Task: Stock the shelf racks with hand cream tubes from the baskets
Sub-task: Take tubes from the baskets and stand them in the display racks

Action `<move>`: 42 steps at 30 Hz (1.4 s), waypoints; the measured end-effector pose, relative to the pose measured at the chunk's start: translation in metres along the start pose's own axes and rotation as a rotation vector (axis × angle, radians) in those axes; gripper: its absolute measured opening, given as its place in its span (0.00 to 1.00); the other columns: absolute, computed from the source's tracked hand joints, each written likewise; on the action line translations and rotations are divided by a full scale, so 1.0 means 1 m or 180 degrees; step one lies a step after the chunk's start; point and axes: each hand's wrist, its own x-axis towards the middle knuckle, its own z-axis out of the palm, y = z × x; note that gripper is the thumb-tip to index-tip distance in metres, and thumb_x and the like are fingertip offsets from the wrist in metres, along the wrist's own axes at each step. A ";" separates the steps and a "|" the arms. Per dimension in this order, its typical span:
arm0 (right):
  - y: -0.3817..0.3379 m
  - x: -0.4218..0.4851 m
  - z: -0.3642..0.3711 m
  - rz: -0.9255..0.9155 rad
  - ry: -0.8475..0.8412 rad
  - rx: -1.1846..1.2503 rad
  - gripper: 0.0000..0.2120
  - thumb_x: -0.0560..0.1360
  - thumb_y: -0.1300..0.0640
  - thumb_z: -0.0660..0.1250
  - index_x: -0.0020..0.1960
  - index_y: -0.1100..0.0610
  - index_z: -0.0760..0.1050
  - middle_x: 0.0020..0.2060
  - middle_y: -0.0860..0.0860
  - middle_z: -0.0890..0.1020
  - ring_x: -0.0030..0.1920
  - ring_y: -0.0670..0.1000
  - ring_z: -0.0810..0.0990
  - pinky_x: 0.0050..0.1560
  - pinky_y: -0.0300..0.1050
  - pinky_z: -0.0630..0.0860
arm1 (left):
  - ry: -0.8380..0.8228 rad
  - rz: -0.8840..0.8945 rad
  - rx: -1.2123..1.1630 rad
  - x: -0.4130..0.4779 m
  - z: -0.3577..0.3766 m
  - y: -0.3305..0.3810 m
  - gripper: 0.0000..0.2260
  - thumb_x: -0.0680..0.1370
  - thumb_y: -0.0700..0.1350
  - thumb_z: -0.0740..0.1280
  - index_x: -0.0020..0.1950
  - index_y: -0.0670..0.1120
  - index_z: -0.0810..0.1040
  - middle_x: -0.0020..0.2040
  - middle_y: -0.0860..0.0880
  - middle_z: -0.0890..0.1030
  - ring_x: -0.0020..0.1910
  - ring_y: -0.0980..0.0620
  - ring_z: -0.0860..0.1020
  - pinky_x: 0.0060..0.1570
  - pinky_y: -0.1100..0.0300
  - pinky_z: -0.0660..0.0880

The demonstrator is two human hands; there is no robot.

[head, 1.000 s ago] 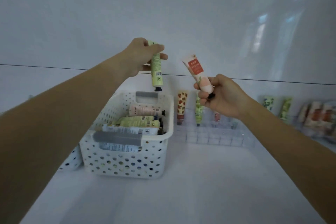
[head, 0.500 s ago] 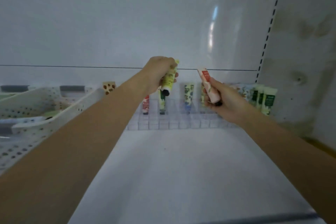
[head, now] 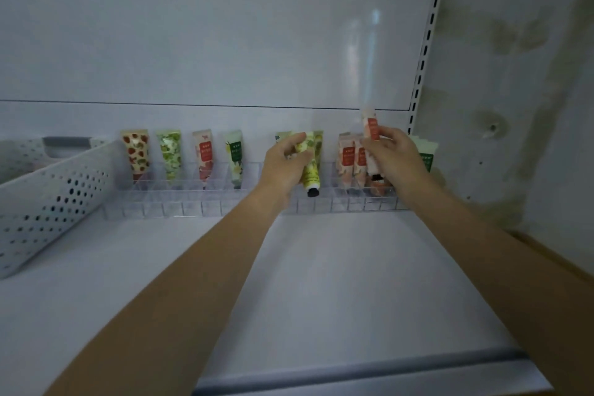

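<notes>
- Clear plastic rack (head: 199, 206), split into small cells, runs along the back of the white shelf (head: 321, 283).
- Rack contents from the left, all upright with caps down: strawberry-print tube (head: 136, 151), green-print tube (head: 169, 153), pink tube with red label (head: 204, 153), white tube with green label (head: 235, 154). Each stands apart from the next.
- Further right are more green-print tubes (head: 318, 141), partly behind the left hand. Next comes a tight cluster of pink red-label tubes (head: 347, 157). The green-label tubes (head: 427, 156) at the far right end are partly hidden by the right hand.
- Left hand (head: 284, 164): fingers and thumb are curled round a yellow-green tube (head: 310, 170). It is slightly tilted, black cap down, low over the rack cells in front of the green-print tubes. Can't tell if the cap touches the rack.
- Right hand (head: 395, 157): fingers grip a pink-and-red tube (head: 372, 128) by its lower part, crimped end up, held above the pink cluster.
- White perforated basket (head: 48, 202) with grey handle (head: 66, 145) sits on the shelf at the left edge, just beside the rack end. Its inside is barely in view, so contents can't be made out.
</notes>
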 end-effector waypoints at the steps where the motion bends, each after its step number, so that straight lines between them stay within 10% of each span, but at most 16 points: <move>1: 0.001 0.003 0.004 -0.0077 -0.0021 -0.0056 0.13 0.75 0.58 0.67 0.58 0.53 0.70 0.47 0.46 0.79 0.41 0.40 0.79 0.34 0.31 0.75 | 0.0043 -0.0006 0.0013 0.000 -0.001 -0.005 0.15 0.77 0.38 0.64 0.64 0.46 0.74 0.64 0.43 0.73 0.59 0.45 0.75 0.55 0.52 0.74; 32: 0.048 0.000 0.029 -0.0807 0.0218 -0.2675 0.33 0.74 0.51 0.67 0.71 0.62 0.56 0.63 0.62 0.70 0.59 0.60 0.72 0.55 0.55 0.73 | 0.0230 -0.0142 -0.0136 -0.008 -0.030 -0.021 0.14 0.77 0.37 0.65 0.62 0.44 0.74 0.61 0.40 0.75 0.52 0.46 0.77 0.50 0.55 0.76; 37: 0.026 -0.016 0.035 -0.1725 0.0826 -0.2828 0.31 0.75 0.51 0.66 0.72 0.63 0.59 0.63 0.62 0.66 0.63 0.60 0.65 0.60 0.52 0.67 | 0.0313 -0.0251 -0.0297 -0.008 -0.030 -0.016 0.14 0.79 0.34 0.58 0.63 0.43 0.74 0.61 0.40 0.76 0.54 0.45 0.76 0.50 0.54 0.76; 42: 0.017 -0.044 0.060 -0.0972 -0.0860 -0.1414 0.26 0.73 0.44 0.65 0.67 0.55 0.66 0.55 0.51 0.72 0.46 0.46 0.74 0.45 0.40 0.72 | 0.0077 -0.0119 -0.0115 -0.014 -0.028 -0.019 0.16 0.79 0.35 0.59 0.66 0.42 0.72 0.59 0.41 0.78 0.46 0.52 0.78 0.44 0.61 0.78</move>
